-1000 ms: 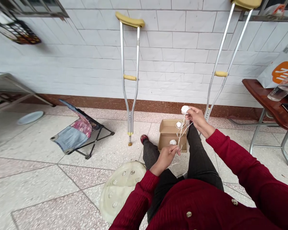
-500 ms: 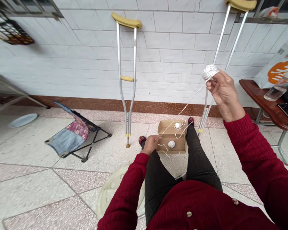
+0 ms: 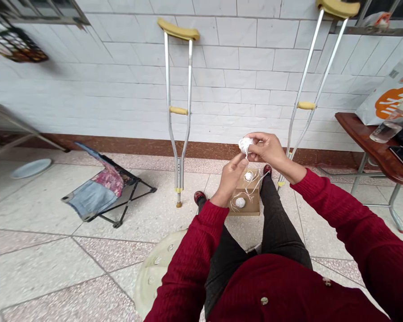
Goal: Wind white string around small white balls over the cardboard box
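Observation:
A ball of white yarn point(image 3: 245, 144) is held up in front of me, with the fingers of my right hand point(image 3: 267, 148) closed around its right side. Just below it, my left hand point(image 3: 231, 179) pinches the strand that comes off the ball. The two hands are close together. Beneath them an open cardboard box point(image 3: 253, 208) lies on the floor between my feet. A second white yarn ball point(image 3: 240, 202) sits in its nearer half and a third yarn ball point(image 3: 248, 176) in the farther half, with loose loops of strand around them.
Two crutches, a left one point(image 3: 178, 112) and a right one point(image 3: 305, 106), lean on the tiled wall. A folding chair point(image 3: 104, 192) stands to the left, near a pale plate point(image 3: 32, 168). On the right, a brown table point(image 3: 366, 134) bears a bag point(image 3: 386, 96) and a bottle. A pale round stool point(image 3: 154, 273) is beside me.
My right hand has come down and left with the yarn ball. My left hand has risen to meet it, and the long taut strand between them is now short.

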A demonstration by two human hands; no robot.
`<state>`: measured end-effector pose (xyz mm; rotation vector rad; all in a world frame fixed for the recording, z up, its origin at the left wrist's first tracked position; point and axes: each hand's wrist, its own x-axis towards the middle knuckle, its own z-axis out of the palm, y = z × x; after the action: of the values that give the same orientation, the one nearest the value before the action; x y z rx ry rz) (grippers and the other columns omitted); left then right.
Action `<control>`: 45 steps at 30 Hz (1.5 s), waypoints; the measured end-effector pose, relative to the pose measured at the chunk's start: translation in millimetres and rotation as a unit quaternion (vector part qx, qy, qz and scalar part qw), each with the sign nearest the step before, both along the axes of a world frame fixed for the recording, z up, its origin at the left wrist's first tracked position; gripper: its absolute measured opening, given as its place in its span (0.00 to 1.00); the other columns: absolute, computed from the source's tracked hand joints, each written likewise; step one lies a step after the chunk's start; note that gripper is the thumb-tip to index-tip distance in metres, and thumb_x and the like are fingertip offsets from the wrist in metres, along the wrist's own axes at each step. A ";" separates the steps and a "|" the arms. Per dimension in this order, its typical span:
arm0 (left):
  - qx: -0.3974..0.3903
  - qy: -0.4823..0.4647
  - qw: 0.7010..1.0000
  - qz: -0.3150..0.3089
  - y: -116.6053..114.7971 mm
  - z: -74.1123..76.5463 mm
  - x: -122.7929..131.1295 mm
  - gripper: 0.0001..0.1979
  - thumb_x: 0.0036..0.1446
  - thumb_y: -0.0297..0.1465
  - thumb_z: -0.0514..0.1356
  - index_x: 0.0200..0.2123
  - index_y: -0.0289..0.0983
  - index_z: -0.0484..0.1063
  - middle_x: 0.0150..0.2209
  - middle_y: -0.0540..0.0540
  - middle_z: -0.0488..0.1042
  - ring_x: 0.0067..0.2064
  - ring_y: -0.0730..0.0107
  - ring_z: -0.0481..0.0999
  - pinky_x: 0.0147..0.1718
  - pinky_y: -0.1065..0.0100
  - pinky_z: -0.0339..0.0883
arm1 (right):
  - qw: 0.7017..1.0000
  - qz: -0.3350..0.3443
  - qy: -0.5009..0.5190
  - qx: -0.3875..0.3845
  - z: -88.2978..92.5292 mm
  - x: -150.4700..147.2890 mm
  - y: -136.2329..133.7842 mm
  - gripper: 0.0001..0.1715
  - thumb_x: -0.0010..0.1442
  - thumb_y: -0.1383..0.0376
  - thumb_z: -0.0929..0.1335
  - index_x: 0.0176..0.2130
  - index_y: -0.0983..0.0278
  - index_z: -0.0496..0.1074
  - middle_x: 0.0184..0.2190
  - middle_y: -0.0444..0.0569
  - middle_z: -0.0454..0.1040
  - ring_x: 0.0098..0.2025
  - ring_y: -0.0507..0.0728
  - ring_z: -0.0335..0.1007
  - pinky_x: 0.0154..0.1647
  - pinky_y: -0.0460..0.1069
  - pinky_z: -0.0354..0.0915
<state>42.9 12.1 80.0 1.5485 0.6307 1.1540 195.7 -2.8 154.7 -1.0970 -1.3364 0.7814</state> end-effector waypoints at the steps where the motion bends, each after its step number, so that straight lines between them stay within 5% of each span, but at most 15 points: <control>1: -0.012 0.000 1.000 -0.015 -10.4 5.8 4.1 0.18 0.59 0.44 0.58 0.41 0.36 0.76 0.42 0.43 0.79 0.50 0.60 0.75 0.54 0.60 0.63 | 1.000 -0.005 -0.005 -0.009 -5.0 -0.8 2.6 0.20 0.47 0.67 0.72 0.42 0.66 0.75 0.24 0.43 0.74 0.24 0.50 0.69 0.21 0.43 0.64; 6: -0.019 0.016 0.999 -0.019 -56.6 -4.1 -1.9 0.20 0.65 0.42 0.51 0.29 0.36 0.74 0.27 0.47 0.77 0.40 0.64 0.77 0.50 0.61 0.66 | 0.996 -0.051 0.027 -0.064 -33.0 16.8 18.8 0.19 0.45 0.66 0.72 0.40 0.68 0.74 0.21 0.43 0.72 0.19 0.48 0.66 0.16 0.41 0.59; 12: 0.065 0.152 0.985 -0.042 -88.3 -35.5 -24.9 0.22 0.67 0.39 0.47 0.28 0.38 0.74 0.33 0.46 0.78 0.44 0.64 0.75 0.57 0.60 0.59 | 0.984 -0.062 0.131 -0.107 -69.8 29.2 26.7 0.14 0.44 0.65 0.73 0.34 0.69 0.73 0.20 0.43 0.72 0.17 0.45 0.61 0.17 0.41 0.58; 15: 0.013 0.186 0.979 -0.078 -82.7 -64.5 -27.6 0.24 0.67 0.41 0.46 0.29 0.37 0.75 0.35 0.45 0.79 0.44 0.63 0.76 0.55 0.60 0.62 | 0.966 0.012 0.208 -0.156 -67.9 18.0 11.9 0.13 0.44 0.64 0.74 0.31 0.68 0.73 0.20 0.43 0.72 0.18 0.45 0.60 0.16 0.40 0.57; 19: -0.055 0.193 0.974 -0.109 -45.1 -92.4 -25.8 0.24 0.65 0.43 0.48 0.30 0.35 0.76 0.33 0.43 0.80 0.39 0.63 0.77 0.46 0.62 0.68 | 0.938 0.127 0.217 -0.239 -69.4 -2.5 -31.8 0.15 0.45 0.64 0.74 0.35 0.68 0.75 0.22 0.45 0.74 0.16 0.45 0.59 0.14 0.40 0.52; 23: 0.024 0.270 0.961 -0.053 -1.0 -69.4 -26.6 0.22 0.63 0.41 0.50 0.26 0.34 0.75 0.28 0.45 0.78 0.32 0.65 0.75 0.43 0.61 0.68 | 0.915 0.161 0.170 -0.328 -103.8 -17.0 -73.0 0.16 0.45 0.65 0.73 0.37 0.68 0.76 0.21 0.45 0.74 0.14 0.44 0.56 0.11 0.40 0.43; 27: 0.270 0.364 0.891 -0.011 4.5 -25.7 -25.4 0.14 0.61 0.32 0.54 0.27 0.36 0.75 0.30 0.48 0.77 0.38 0.65 0.75 0.60 0.52 0.52 | 0.937 0.048 0.170 -0.301 -136.9 -19.0 -69.8 0.13 0.42 0.65 0.71 0.32 0.68 0.74 0.17 0.42 0.70 0.12 0.44 0.53 0.11 0.41 0.42; 29: 0.347 0.384 0.856 0.018 -5.2 -15.9 -24.4 0.13 0.61 0.29 0.53 0.28 0.37 0.75 0.30 0.48 0.76 0.39 0.65 0.74 0.63 0.50 0.45 | 0.954 -0.009 0.165 -0.250 -140.8 -17.5 -57.0 0.13 0.41 0.65 0.71 0.31 0.67 0.73 0.16 0.40 0.68 0.12 0.45 0.54 0.11 0.41 0.45; 35: 0.308 0.385 0.860 0.129 -15.7 -20.0 -42.3 0.15 0.64 0.30 0.50 0.30 0.37 0.74 0.29 0.48 0.77 0.35 0.67 0.75 0.60 0.54 0.54 | 0.977 0.037 0.098 -0.185 -138.0 -22.6 -46.3 0.20 0.42 0.67 0.71 0.38 0.61 0.68 0.19 0.35 0.66 0.13 0.46 0.57 0.11 0.42 0.50; 40: 0.341 0.374 0.857 0.094 -31.1 -14.4 -42.9 0.14 0.63 0.28 0.50 0.33 0.37 0.75 0.33 0.47 0.77 0.39 0.65 0.75 0.62 0.50 0.50 | 0.984 -0.005 0.051 -0.173 -146.6 -26.4 -30.1 0.19 0.43 0.67 0.70 0.39 0.62 0.69 0.19 0.36 0.66 0.15 0.47 0.60 0.13 0.42 0.56; 45: 0.241 0.336 0.909 0.056 -57.6 -54.8 -32.7 0.16 0.65 0.31 0.49 0.28 0.38 0.73 0.27 0.50 0.76 0.34 0.68 0.74 0.60 0.54 0.53 | 0.971 -0.085 0.163 -0.154 -119.0 -15.5 2.5 0.13 0.45 0.64 0.70 0.34 0.66 0.71 0.15 0.39 0.67 0.15 0.47 0.60 0.14 0.43 0.57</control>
<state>10.2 -45.5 25.3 2.4030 0.9378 0.8739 180.2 -0.3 35.7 -1.2446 -0.8494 1.0137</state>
